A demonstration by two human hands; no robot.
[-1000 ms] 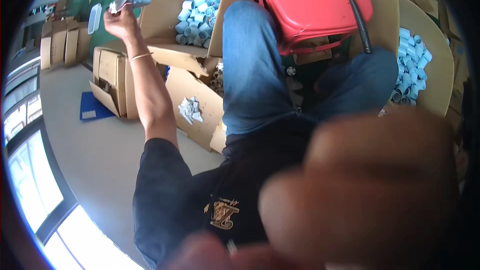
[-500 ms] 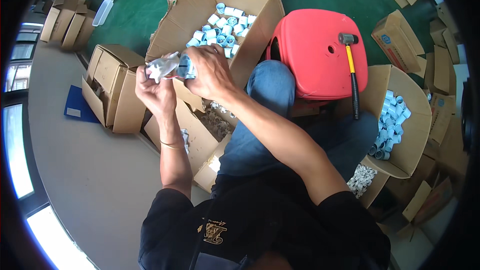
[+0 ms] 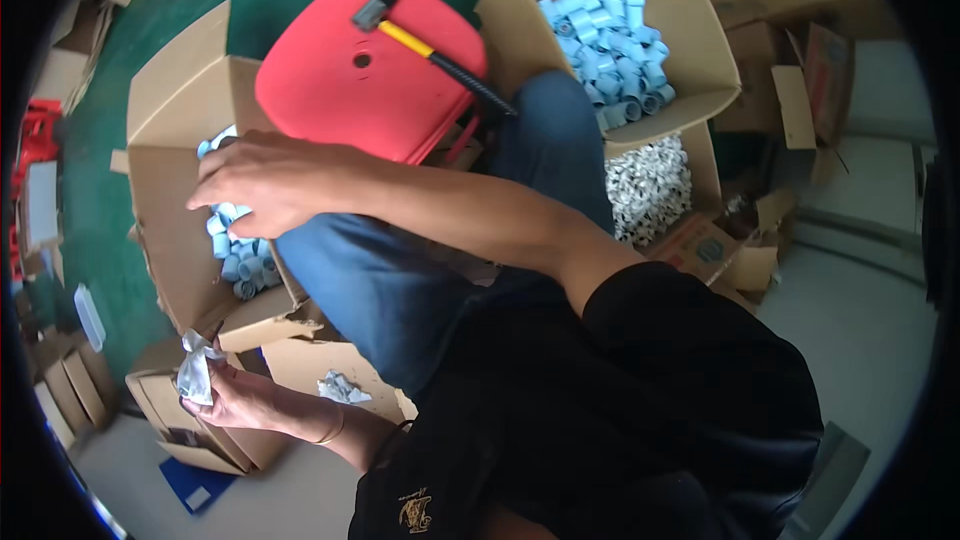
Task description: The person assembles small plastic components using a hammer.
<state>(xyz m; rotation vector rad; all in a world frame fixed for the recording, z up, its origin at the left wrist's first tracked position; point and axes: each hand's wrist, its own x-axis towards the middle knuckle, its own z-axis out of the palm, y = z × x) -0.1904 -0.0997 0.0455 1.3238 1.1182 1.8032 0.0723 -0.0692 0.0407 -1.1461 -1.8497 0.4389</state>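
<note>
My right hand [image 3: 262, 185] hangs over an open cardboard box [image 3: 178, 160], its fingers apart and nothing seen in them. Under it, several light blue pipe fittings [image 3: 246, 268] lie heaped in that box, partly hidden by the hand. Lower down at the left, my left hand [image 3: 232, 395] is closed on a crumpled whitish wad [image 3: 197, 368], whose material, plastic or cloth, I cannot make out. A thin dark tip pokes up beside the wad; its kind does not show.
A hammer [image 3: 430, 52] with a yellow and black handle lies on a red plastic stool [image 3: 330, 70]. At the right, one carton [image 3: 690, 108] holds more blue fittings [image 3: 612, 45], with small white pieces [image 3: 650, 190] in a box below. A grey-white crumpled scrap [image 3: 342, 387] lies on cardboard near my left forearm.
My view has turned to the right. The right hand has parted from the left and let go of the blue fitting it gripped, now over the box. The left hand keeps the crumpled wad.
</note>
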